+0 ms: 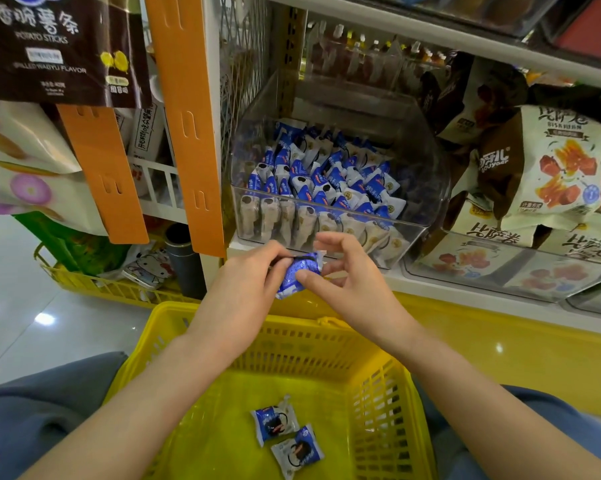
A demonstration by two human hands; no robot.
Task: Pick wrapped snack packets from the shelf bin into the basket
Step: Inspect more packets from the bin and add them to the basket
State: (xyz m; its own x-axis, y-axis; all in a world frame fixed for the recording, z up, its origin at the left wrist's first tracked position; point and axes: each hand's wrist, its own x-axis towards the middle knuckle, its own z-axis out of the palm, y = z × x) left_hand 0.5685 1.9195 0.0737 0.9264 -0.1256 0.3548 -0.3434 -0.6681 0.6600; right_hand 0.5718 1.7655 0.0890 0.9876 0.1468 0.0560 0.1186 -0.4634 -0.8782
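— Snack packet [297,277] up in the air, blue and white wrapper, held between both hands just in front of the shelf bin [427,188] and above the far rim of the yellow basket [202,308].

— And the grip? The left hand [247,282] has its fingers curled in, pinching the packet's upper left end.

— Right hand [347,282] comes in from the other side: thumb flat on the wrapper's face, a finger tucked behind its edge, the remaining fingers fanned loosely above.

— So both hands are on the one packet. What's in the basket?

— Two wrapped packets on its floor, one [274,420] just beside the other [298,450], both lying flat near the middle. The basket sits between the person's knees, blue trousers [32,410] on either side.

— The bin is clear plastic, on the white shelf, well stocked: packed rows of matching packets [326,174] behind its front lip.

— To its right, big pale snack bags [562,168] with red pictures, some in another clear bin below.

— Left of it, two orange strips [188,133] hang down, a dark potato sticks bag [56,46] at the top corner, and a second yellow basket [94,285] on the shiny floor.
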